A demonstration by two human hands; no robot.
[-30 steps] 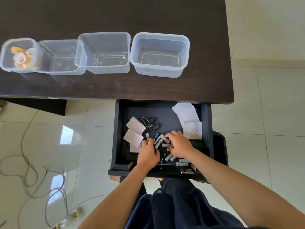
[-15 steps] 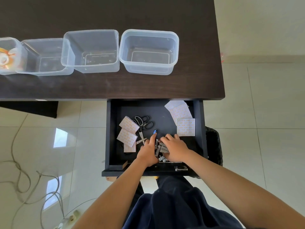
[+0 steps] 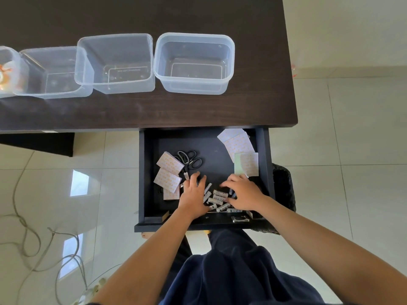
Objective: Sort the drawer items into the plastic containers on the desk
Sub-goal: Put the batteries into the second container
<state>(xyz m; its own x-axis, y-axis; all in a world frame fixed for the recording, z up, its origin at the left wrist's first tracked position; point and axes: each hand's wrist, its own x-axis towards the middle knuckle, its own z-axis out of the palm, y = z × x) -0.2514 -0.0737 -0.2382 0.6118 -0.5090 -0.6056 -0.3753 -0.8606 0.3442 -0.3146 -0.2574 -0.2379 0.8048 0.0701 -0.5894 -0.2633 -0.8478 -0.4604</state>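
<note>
Both hands lying flat in the drawer (image 3: 267, 172), left hand (image 3: 193, 194) and right hand (image 3: 243, 192) fingers spreading open, batteries (image 3: 217, 198) lying between them, scissors (image 3: 189, 159) just beyond the left fingers.

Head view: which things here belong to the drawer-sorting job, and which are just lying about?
Part of the job:
- open drawer
- batteries, with the left hand and right hand on them
- scissors
- sticker pads
- four plastic containers on the desk, the leftmost holding tape rolls

Just lying about:
- cables on the floor
- black bin beside the drawer
</note>
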